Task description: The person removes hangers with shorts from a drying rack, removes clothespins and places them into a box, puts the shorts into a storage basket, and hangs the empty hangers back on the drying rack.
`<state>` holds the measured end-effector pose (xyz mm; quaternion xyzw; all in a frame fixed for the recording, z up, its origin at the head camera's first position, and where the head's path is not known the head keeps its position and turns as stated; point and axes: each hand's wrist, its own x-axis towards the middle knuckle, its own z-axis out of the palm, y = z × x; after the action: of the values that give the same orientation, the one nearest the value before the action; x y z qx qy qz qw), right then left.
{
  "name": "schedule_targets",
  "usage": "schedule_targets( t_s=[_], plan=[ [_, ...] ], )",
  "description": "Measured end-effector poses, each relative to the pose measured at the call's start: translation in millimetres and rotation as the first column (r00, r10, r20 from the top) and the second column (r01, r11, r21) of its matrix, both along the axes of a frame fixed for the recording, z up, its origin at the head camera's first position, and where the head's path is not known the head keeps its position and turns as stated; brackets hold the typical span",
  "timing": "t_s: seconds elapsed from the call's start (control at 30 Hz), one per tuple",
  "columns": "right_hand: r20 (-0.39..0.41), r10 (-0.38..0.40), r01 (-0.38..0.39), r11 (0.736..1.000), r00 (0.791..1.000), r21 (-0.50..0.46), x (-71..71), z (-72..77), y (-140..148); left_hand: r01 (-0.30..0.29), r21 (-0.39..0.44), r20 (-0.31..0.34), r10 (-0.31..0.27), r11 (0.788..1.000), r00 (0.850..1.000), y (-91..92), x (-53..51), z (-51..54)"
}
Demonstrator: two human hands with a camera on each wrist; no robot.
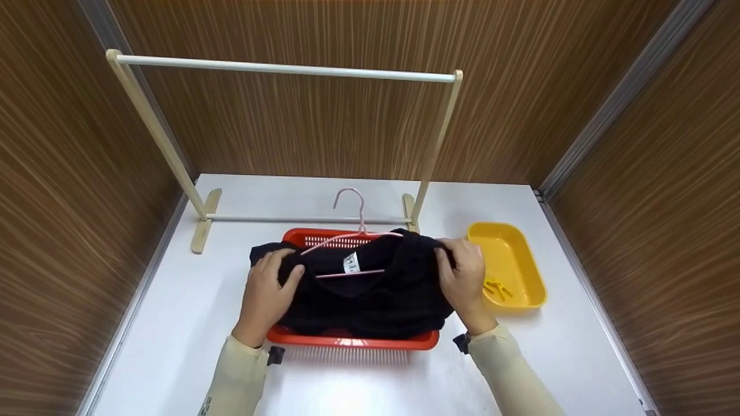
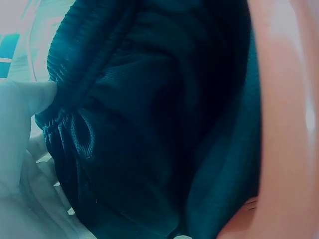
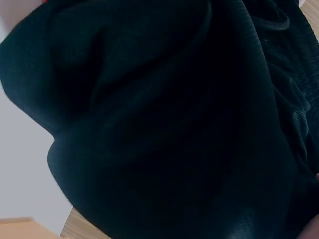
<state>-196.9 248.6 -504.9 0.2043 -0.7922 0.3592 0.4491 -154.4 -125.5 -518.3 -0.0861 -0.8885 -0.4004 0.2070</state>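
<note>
A black garment [image 1: 358, 306] with a white label [image 1: 351, 263] lies bunched over the red basket [image 1: 352, 342]. In the left wrist view, the garment [image 2: 124, 139] has a gathered elastic edge. A pink hanger [image 1: 362, 214] is partly inside its opening, its hook upright above the cloth and its arm ends hidden. My left hand [image 1: 269, 292] pinches the garment's left side beside the hanger arm, thumb towards the opening. My right hand [image 1: 464, 274] grips the right side of the cloth. Dark folds [image 3: 164, 124] fill most of the right wrist view.
A rack with a white top rail [image 1: 283, 68] and wooden uprights stands behind the basket. To the right sits a yellow tray [image 1: 509, 245] with several small yellow pieces [image 1: 497, 289]. Wood-grain walls [image 1: 324, 127] enclose the white table [image 1: 173, 323].
</note>
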Motion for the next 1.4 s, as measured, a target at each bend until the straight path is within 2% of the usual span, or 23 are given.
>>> schedule_targets(
  t_s=[0.23, 0.5, 0.7, 0.83, 1.0, 1.2, 1.4],
  plan=[
    [0.021, 0.006, -0.005, 1.000, 1.000, -0.005, 6.7, -0.1, -0.6, 0.006, 0.005, -0.021, -0.006, 1.000, 1.000, -0.7, 5.8, 2.8],
    [-0.014, 0.012, -0.011, 0.999, 1.000, 0.046, 8.1, -1.5, -2.9, 0.023, 0.004, -0.043, -0.022, 1.000, 0.999, 4.4, 6.3, 3.3],
    [-0.025, 0.018, -0.017, 0.998, 1.000, 0.058, 10.8, -3.6, -7.2, 0.037, 0.018, -0.016, -0.037, 0.999, 0.999, 10.2, 5.6, -1.0],
    [-0.035, 0.018, -0.016, 0.998, 0.999, 0.060, 11.6, -6.1, -10.0, 0.033, 0.026, -0.030, -0.032, 0.999, 0.999, 11.2, 4.1, -4.6],
    [-0.027, 0.006, -0.004, 0.998, 1.000, 0.070, 13.1, -9.6, -14.4, 0.001, 0.008, -0.109, 0.000, 1.000, 0.994, 10.9, 3.6, -9.3],
    [-0.014, 0.023, -0.022, 0.998, 1.000, 0.063, 14.5, -11.5, -16.2, -0.028, -0.031, -0.213, 0.021, 0.999, 0.977, 11.1, 2.7, -13.0],
    [0.001, 0.062, -0.062, 0.997, 0.998, 0.040, 14.3, -12.6, -14.7, -0.039, -0.046, -0.264, 0.026, 0.998, 0.964, 11.4, 2.1, -15.1]
  ],
)
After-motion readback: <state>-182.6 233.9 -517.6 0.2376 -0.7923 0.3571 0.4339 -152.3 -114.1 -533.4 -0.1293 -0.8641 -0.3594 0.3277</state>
